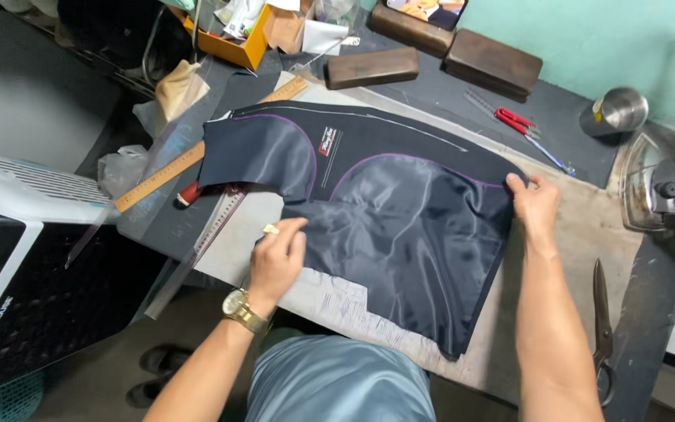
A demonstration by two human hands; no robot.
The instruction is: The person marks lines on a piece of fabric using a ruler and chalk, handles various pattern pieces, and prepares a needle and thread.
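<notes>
A dark navy garment piece (384, 211) with shiny lining and purple piping lies spread on the work table (587, 234). My left hand (277, 258) pinches a small pale piece of tailor's chalk (270, 229) at the lining's left edge. At the right, my right hand (534, 205) grips the fabric's edge. A gold watch (242, 310) is on my left wrist.
A wooden ruler (197, 152) and a clear ruler (212, 230) lie left of the garment. Wooden blocks (431, 55), red scissors (516, 119), a metal cup (617, 109), an iron (662, 184) and large shears (601, 328) surround it. A black and white appliance (17, 266) stands at the left.
</notes>
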